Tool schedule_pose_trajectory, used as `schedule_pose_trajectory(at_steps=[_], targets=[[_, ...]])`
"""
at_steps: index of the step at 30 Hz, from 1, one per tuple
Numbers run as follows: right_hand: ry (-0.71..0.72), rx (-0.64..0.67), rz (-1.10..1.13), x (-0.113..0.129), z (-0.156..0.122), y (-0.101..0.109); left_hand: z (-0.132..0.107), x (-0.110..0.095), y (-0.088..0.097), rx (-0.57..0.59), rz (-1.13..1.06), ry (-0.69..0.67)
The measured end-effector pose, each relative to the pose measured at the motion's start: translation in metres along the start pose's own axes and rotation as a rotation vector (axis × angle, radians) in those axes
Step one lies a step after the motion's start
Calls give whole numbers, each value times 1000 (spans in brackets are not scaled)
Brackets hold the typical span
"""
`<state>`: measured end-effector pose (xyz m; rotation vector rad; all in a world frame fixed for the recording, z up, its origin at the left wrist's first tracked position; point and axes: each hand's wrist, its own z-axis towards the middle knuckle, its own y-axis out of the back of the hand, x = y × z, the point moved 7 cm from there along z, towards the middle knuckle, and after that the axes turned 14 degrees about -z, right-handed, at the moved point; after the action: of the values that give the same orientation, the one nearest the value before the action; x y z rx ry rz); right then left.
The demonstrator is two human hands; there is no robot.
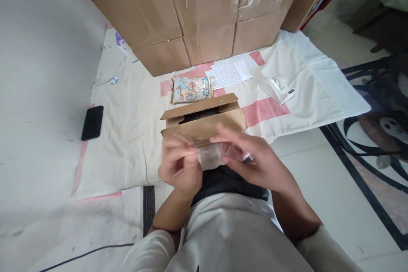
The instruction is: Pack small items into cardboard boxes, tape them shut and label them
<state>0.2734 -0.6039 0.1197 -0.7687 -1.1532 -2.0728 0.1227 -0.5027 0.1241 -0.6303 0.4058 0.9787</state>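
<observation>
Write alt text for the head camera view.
A person's left hand and right hand, both blurred, are raised close together at the near side of a partly open cardboard box. Beyond it lie a packet and printed sheets, before stacked cartons; a phone lies to the left.

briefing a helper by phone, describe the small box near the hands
Start at the big stack of taped cartons on the white cloth. In front lies a cartoon-printed packet, and the small cardboard box is on its near side. Unlike those cartons, it shows a raised flap and dark opening.
</observation>
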Motion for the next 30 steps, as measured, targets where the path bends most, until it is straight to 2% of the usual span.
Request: schedule_pose_trajectory(at_steps=[2,3,5,8,10,15,19,24,30], targets=[[27,-148,-82,2,6,15,6,-1,8,-74,-54,-82],[61,-197,-156,4,11,19,10,-2,10,-73,-59,-108],[107,-160,-383,5,24,13,20,-2,11,-2,2,-90],[-1,29,-734,-15,40,-12,33,7,9,160,157,128],[-68,116,-862,-30,42,-25,39,16,8,262,201,303],[-86,180,-951,-43,34,-35,44,44,4,475,289,654],[-104,184,-948,-43,35,-33,32,62,-1,509,228,845],[-97,173,-951,-43,37,-33,14,76,-7,581,348,867],[-82,177,-939,-42,37,-31,15,77,-6,502,467,786]])
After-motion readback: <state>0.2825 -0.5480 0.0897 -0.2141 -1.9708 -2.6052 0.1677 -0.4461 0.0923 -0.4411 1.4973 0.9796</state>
